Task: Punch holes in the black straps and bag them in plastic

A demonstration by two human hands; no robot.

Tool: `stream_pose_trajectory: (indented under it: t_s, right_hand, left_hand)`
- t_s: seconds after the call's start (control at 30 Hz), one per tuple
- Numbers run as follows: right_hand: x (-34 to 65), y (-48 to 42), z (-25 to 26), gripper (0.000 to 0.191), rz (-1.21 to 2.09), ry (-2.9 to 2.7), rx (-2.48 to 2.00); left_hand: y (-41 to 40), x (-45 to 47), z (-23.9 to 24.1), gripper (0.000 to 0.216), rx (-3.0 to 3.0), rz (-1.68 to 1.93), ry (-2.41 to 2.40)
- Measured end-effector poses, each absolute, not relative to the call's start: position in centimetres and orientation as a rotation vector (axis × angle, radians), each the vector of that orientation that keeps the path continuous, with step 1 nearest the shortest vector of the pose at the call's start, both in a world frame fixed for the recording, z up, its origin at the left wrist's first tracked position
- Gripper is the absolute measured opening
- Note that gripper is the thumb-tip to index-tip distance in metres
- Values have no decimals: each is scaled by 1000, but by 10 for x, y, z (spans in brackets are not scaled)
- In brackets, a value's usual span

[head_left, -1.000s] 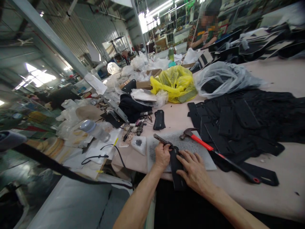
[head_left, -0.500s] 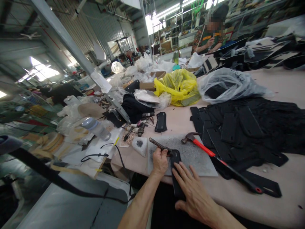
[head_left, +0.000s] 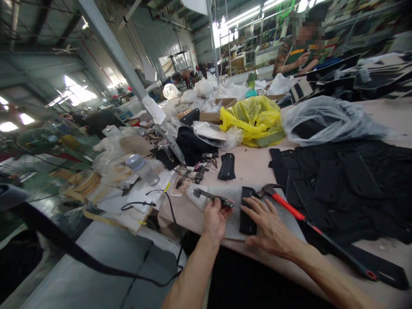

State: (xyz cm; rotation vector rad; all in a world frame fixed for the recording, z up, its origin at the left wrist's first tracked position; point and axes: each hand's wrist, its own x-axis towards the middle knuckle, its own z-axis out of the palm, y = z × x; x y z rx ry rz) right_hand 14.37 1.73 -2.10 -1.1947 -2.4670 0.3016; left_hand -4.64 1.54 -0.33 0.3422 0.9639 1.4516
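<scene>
At the far left a black strap (head_left: 80,262) runs down across the view, below some tape rolls (head_left: 86,184) that overlap too much to count. One clear bottle (head_left: 146,172) with a blue lid lies tilted on white paper; whether it holds liquid I cannot tell. One black cable (head_left: 139,207) loops just below it. Next comes one white block (head_left: 197,205) with a dark patch in it.

The left hand (head_left: 215,219) grips one metal tool (head_left: 207,195) between thumb and fingers, raised above the near edge of the worktop (head_left: 254,163), the tool's far end reaching over the block. One black pouch (head_left: 227,166) lies farther back by itself. Behind it are one cardboard box (head_left: 209,117), its contents hidden, and one yellow bag (head_left: 252,122); what fills the bag I cannot tell.

One grey slab (head_left: 233,224) lies in front, with one black piece (head_left: 246,223) on it. The right hand (head_left: 268,225) is spread wide over that piece, fingers touching it. Just beyond the fingertips is the head of one claw hammer (head_left: 291,208), its red and black handle slanting to the right. One co-worker (head_left: 289,60) is at the back. One clear bag (head_left: 334,124) has something black inside, and below it lies a heap (head_left: 334,178) of overlapping black pieces, too merged to count.
</scene>
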Motion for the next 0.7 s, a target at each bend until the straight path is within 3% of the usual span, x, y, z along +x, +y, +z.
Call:
stream_pose_trajectory:
  t_s: [0.13, 0.2, 0.43, 0.7]
  right_hand:
    - [132, 9, -7, 40, 603, -2092, -1290]
    - [123, 4, 5, 33, 792, -1910, -1301]
    - [91, -7, 35, 28, 1086, -1775, -1177]
    - [79, -9, 28, 31, 1116, -1724, -1197]
  left_hand:
    - [1, -53, 12, 18, 33, 1419, 891]
    - [-6, -54, 17, 19, -62, 1407, 871]
    - [-20, -54, 25, 26, -191, 1418, 824]
    - [-33, -64, 12, 21, -102, 1484, 827]
